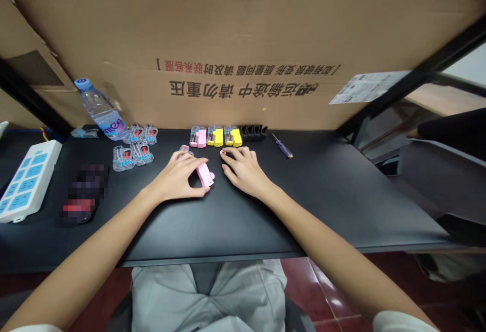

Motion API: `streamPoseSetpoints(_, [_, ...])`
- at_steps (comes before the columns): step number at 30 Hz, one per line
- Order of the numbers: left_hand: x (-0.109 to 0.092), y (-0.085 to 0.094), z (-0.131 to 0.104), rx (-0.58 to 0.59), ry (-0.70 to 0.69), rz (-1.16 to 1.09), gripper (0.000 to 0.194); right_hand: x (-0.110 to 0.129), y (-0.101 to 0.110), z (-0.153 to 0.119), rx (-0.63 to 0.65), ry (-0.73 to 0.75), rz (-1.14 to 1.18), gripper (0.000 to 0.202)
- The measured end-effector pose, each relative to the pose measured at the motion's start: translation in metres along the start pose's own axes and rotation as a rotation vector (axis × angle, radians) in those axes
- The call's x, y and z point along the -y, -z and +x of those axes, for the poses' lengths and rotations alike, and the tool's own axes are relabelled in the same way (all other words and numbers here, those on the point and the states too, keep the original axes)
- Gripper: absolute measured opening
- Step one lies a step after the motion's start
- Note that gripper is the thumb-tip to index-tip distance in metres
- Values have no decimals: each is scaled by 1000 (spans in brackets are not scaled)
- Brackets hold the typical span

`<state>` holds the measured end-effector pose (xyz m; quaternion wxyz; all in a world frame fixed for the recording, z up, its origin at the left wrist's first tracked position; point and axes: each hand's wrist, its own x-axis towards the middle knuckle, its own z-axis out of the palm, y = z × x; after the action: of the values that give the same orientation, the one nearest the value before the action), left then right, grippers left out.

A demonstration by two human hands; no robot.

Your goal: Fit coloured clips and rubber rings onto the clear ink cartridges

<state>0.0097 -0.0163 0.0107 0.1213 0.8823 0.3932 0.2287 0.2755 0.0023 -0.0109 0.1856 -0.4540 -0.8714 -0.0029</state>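
My left hand (176, 176) pinches a pink plastic casing (205, 174) between thumb and index finger, just above the black table. Behind its other fingers, a clear part with a pink end (185, 148) is partly hidden. To the right, my right hand (243, 170) rests low over the table with its fingers bent and apart. One fingertip touches a tiny pink piece (222, 153), too small to name. Just beyond the hands stand a clear-and-pink unit (198, 137) and two clear-and-yellow units, one on the left (215, 137) and one on the right (233, 137).
Black parts (253, 133) continue the row, with a screwdriver (282, 147) to their right. Several clear units (132, 156) lie left, near a water bottle (102, 111). Farther left are a dark blurred object (85, 193) and a power strip (32, 180). A cardboard sheet (243, 28) stands behind.
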Motion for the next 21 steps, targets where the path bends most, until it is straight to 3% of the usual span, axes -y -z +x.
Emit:
streamPoseSetpoints(4, [-1, 2, -1, 15, 15, 5, 76, 7, 1, -1, 6, 53, 48, 38])
streamPoseSetpoints(9, [-2, 4, -1, 11, 25, -3, 65, 10, 5, 0, 16, 91, 150, 30])
streamPoseSetpoints(16, [0, 2, -1, 17, 26, -21, 64, 11, 6, 2, -9, 62, 161, 27])
streamPoseSetpoints(21, [0, 1, 0, 27, 44, -31, 63, 13, 6, 2, 45, 44, 138, 28])
